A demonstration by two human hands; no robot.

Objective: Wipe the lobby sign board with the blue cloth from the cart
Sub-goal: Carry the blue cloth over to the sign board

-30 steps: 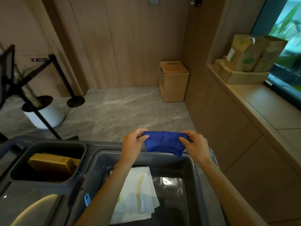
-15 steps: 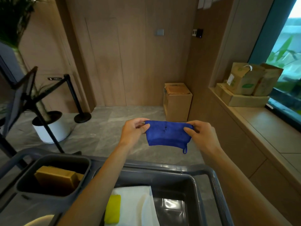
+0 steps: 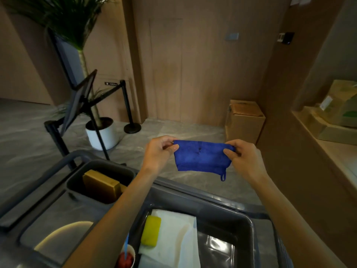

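Folded blue terry cloth (image 3: pixel 202 158) held at frame centre, above the far rim of the grey plastic cart (image 3: pixel 195 192). Left hand (image 3: pixel 157 153) pinches its upper left corner; right hand (image 3: pixel 244 156) pinches the upper right. Hanging loop dangles at lower right. Tilted black-framed sign board (image 3: pixel 77 105) stands at left, well apart.

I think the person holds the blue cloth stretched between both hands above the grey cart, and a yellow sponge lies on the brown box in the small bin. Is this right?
Not quite. In the head view, the yellow sponge lies on the white paper sheets in the large grey tray, not on the brown box. The rest holds.
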